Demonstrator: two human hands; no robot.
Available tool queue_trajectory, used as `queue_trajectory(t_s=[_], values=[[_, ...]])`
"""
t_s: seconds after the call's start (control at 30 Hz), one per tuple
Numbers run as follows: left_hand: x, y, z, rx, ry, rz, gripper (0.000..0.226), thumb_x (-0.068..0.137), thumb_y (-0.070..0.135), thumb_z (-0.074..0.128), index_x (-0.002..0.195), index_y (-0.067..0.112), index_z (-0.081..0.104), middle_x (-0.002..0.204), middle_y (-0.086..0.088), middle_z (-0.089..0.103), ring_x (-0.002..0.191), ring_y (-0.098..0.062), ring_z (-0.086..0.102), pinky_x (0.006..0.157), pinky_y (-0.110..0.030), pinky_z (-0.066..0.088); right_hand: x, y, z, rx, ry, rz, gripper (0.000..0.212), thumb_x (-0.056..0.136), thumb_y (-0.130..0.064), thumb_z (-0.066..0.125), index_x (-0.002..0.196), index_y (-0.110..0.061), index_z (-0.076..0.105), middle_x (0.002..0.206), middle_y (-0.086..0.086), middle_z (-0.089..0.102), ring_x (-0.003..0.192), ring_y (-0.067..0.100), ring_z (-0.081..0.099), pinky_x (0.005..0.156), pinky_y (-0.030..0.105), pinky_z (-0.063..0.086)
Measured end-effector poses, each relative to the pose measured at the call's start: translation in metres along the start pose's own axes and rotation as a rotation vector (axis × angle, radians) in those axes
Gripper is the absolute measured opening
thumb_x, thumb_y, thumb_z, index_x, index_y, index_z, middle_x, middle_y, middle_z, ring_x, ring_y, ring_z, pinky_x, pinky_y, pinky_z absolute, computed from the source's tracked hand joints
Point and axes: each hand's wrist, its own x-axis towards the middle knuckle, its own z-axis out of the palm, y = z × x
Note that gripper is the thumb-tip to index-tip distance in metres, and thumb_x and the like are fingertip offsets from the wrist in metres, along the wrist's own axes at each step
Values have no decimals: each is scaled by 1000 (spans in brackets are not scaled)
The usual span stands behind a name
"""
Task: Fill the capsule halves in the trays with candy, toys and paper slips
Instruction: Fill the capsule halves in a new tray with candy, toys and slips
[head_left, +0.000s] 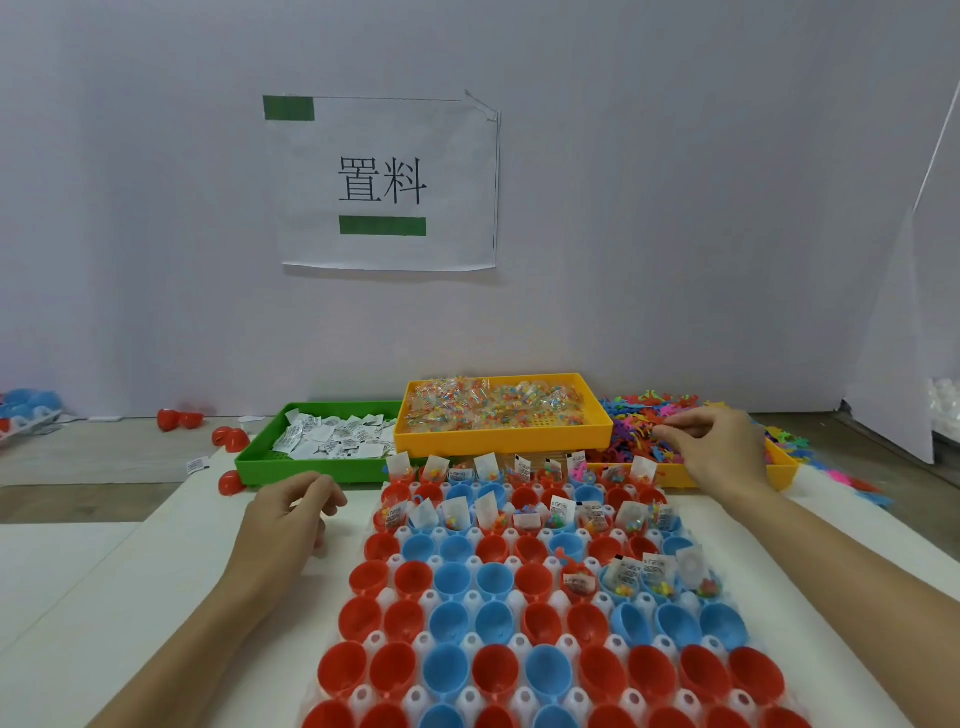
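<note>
A white capsule tray (411, 695) in front of me holds rows of red capsule halves (363, 618) and blue capsule halves (449, 621). Several halves in the far rows and at the right (657, 582) contain candy, toys and paper slips. Behind it stand a green tray (311, 469) of paper slips (337, 436), a yellow tray (498, 440) of candy packets (493, 402), and a pile of small colourful toys (636, 415). My right hand (719, 449) reaches into the toy pile and pinches a toy at its fingertips. My left hand (291, 514) rests loosely curled on the mat, holding nothing.
Loose red capsule halves (179, 418) lie on the wooden table at the left, one (228, 483) beside the green tray. Blue capsules (31, 405) sit at the far left edge. A lower yellow tray (782, 470) carries the toys. A paper sign (384, 182) hangs on the back wall.
</note>
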Motion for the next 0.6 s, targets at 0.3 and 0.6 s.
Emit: queue_trajectory(t_s=[0.3,0.6], values=[[1,0,0,21,-13,1,31,99,15,51,75,12,70,75,-7,66,53,-18,53,46,-24,41,-23,-29,-17,245,-66,9,8,89,-10,73,94,-16,70,77,-4,72,71,8,71,65,22,55],[-4,8,-3,-41,-13,5,28,99,12,51,79,11,70,79,-11,66,58,-24,55,47,-26,40,-90,-78,-45,409,-425,-126,16,88,-6,71,91,-21,74,78,-3,76,73,11,73,67,18,57]])
